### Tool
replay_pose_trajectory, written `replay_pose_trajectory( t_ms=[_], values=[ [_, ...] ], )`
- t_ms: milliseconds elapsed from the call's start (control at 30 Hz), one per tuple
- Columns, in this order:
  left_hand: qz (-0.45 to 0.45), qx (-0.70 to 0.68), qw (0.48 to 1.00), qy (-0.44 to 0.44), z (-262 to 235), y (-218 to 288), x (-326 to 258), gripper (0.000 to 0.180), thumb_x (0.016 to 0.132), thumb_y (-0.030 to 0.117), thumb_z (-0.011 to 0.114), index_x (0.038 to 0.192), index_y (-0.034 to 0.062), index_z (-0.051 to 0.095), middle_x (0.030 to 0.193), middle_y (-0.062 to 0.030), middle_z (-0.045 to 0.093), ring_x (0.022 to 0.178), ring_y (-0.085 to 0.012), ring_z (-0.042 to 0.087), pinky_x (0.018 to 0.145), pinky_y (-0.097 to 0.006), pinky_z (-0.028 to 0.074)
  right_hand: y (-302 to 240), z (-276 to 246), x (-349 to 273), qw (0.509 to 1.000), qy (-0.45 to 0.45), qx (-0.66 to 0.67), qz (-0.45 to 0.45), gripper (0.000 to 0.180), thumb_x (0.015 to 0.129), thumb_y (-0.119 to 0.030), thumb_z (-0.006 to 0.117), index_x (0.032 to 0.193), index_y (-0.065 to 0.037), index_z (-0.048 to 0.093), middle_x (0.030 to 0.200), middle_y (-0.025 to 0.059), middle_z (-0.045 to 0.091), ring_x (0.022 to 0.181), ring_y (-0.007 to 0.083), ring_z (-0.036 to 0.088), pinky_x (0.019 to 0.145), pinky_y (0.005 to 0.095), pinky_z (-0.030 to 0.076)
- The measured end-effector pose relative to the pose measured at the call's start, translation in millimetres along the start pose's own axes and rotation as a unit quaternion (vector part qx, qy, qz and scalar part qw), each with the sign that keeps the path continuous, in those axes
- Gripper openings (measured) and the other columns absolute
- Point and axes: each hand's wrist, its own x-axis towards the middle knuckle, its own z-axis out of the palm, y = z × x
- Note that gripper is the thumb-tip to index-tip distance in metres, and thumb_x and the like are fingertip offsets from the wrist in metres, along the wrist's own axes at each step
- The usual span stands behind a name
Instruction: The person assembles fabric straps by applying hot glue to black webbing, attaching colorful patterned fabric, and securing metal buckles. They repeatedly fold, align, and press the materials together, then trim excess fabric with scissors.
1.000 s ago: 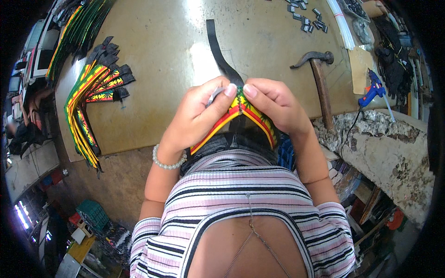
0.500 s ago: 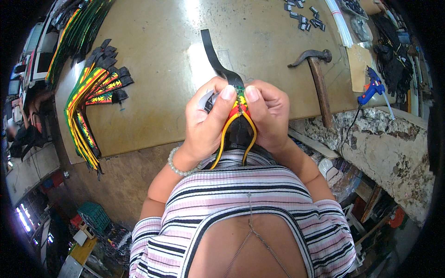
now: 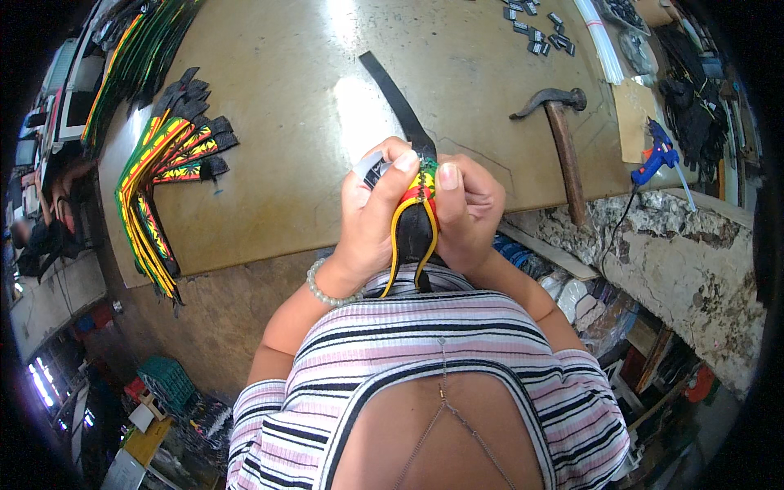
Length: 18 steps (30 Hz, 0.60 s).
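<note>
Red, yellow and green patterned fabric (image 3: 421, 194) sits upright between the person's two hands, in front of the striped shirt (image 3: 425, 327) and by the near edge of the surface (image 3: 269, 163). The left hand (image 3: 371, 212) and the right hand (image 3: 469, 208) pinch it from either side with thumbs and bent fingers, a dark seam running between the thumbs. Below, its yellow-edged sides part around a black inside; a black band (image 3: 399, 106) extends away above it. A small pale-and-black piece (image 3: 373, 170) is tucked in the left hand. Similar patterned strips (image 3: 151, 188) lie stacked to the left; a hammer (image 3: 563, 151) and a blue glue gun (image 3: 656, 158) lie to the right.
</note>
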Motion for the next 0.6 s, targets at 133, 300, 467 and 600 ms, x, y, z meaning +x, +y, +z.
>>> replay_pose_trajectory(
  t_ms=[133,300,467,600],
  values=[
    [-0.033,0.034,0.998,0.029,-7.3,3.8,11.6,0.023,0.102,0.029,0.052,0.089,0.0108,0.055,0.079,0.007,0.05,0.073,-0.0006,0.045,0.064,-0.019,0.04,-7.5,-5.7,23.5,0.995,-0.05,-0.039,0.072,0.028,0.101,-0.021,0.054,0.083,0.0,0.061,0.067,0.0003,0.051,0.065,0.0034,0.046,0.054,0.0242,0.039],
    [0.083,0.458,0.885,-0.001,-33.9,35.4,37.4,0.02,0.096,0.021,0.064,0.094,0.0013,0.065,0.074,-0.0003,0.057,0.068,-0.0041,0.05,0.058,-0.022,0.042,-17.7,-37.6,63.6,0.916,-0.187,-0.346,-0.085,0.024,0.097,-0.024,0.058,0.083,-0.005,0.062,0.072,0.0121,0.059,0.061,0.0185,0.06,0.054,0.0327,0.046],
    [0.242,0.701,0.67,-0.023,-45.9,26.3,42.8,0.024,0.078,0.02,0.074,0.098,0.0117,0.066,0.084,-0.0091,0.065,0.076,-0.0303,0.064,0.062,-0.041,0.05,2.1,-45.6,64.9,0.808,-0.18,-0.53,-0.183,0.019,0.091,-0.026,0.062,0.09,-0.008,0.062,0.079,0.0119,0.064,0.072,0.0305,0.064,0.061,0.0397,0.05],
    [0.127,0.717,0.683,0.064,-49.6,-9.1,31.8,0.03,0.078,0.018,0.074,0.106,0.0109,0.065,0.093,-0.0116,0.057,0.078,-0.034,0.064,0.063,-0.045,0.051,32.2,-44.7,50.7,0.798,-0.161,-0.559,-0.16,0.015,0.088,-0.022,0.065,0.094,-0.008,0.062,0.087,0.0086,0.062,0.081,0.0281,0.061,0.07,0.0385,0.05]
  ],
)
